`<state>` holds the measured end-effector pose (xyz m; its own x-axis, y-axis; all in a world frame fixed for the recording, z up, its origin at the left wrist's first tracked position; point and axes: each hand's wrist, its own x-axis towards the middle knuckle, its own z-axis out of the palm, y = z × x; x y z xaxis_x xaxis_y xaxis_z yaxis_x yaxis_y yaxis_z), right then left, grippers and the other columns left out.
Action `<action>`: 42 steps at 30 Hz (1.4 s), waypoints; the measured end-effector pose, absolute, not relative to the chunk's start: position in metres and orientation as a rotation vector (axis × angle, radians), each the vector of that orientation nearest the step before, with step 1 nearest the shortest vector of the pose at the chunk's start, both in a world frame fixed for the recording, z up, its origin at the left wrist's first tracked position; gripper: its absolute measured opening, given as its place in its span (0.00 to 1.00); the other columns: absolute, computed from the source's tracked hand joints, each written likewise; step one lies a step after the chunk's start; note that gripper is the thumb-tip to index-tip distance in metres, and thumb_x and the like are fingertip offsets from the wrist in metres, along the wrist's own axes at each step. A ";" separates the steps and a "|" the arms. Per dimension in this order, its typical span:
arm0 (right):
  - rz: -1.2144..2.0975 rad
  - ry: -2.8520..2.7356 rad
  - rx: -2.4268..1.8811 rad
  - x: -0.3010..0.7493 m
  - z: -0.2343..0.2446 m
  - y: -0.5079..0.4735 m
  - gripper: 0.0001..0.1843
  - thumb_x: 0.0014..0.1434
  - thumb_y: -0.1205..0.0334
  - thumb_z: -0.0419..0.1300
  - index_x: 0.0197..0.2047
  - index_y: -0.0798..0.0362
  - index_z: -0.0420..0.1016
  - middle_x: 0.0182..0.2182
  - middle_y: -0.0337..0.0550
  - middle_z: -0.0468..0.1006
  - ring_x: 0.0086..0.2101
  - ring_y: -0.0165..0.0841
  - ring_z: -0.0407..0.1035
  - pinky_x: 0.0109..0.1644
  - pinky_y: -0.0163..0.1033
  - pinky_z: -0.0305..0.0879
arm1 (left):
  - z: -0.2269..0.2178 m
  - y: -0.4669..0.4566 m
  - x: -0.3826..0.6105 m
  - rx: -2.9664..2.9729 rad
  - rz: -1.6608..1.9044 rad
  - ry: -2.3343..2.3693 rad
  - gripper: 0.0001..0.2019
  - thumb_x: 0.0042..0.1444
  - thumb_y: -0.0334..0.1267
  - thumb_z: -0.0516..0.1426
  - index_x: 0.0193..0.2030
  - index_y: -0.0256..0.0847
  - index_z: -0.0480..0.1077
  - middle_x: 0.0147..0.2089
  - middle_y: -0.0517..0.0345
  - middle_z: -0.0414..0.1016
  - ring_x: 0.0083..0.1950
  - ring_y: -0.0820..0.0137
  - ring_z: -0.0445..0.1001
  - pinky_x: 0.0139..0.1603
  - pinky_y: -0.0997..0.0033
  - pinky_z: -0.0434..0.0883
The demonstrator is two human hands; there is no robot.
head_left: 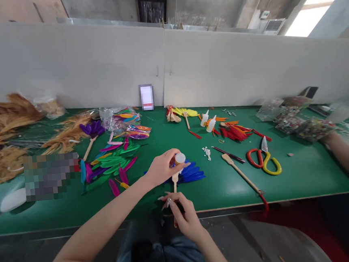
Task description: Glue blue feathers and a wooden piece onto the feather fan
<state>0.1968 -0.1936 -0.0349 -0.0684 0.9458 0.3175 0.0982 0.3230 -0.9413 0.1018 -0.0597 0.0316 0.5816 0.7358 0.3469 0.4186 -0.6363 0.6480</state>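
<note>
My left hand is closed around a small jar with a round white lid, held over the base of a fan of blue feathers. From under these feathers a pale wooden stick runs toward me. My right hand has its fingers closed about the lower part of that stick, at the front edge of the table; the exact grip is partly hidden. To the right lie white beads, a dark pen-like tool and a bare wooden stick with a red cord.
Scissors with red and yellow handles lie on the green table. Two white squeeze bottles stand behind. Loose colourful feathers spread leftward. A phone leans on the white partition. Another person's arm reaches in at right.
</note>
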 end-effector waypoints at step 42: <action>0.947 -1.441 -1.053 0.197 -0.030 -0.194 0.08 0.66 0.60 0.48 0.37 0.49 0.66 0.34 0.42 0.80 0.36 0.34 0.77 0.60 0.50 0.60 | 0.035 -0.057 0.102 2.322 0.808 0.892 0.16 0.55 0.52 0.56 0.40 0.41 0.64 0.26 0.66 0.62 0.25 0.75 0.61 0.26 0.78 0.59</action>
<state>0.1972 -0.1941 -0.0301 -0.0444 0.9553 0.2922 0.1109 0.2954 -0.9489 0.1021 -0.0571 0.0345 0.6049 0.7200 0.3400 0.4095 -0.6475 0.6427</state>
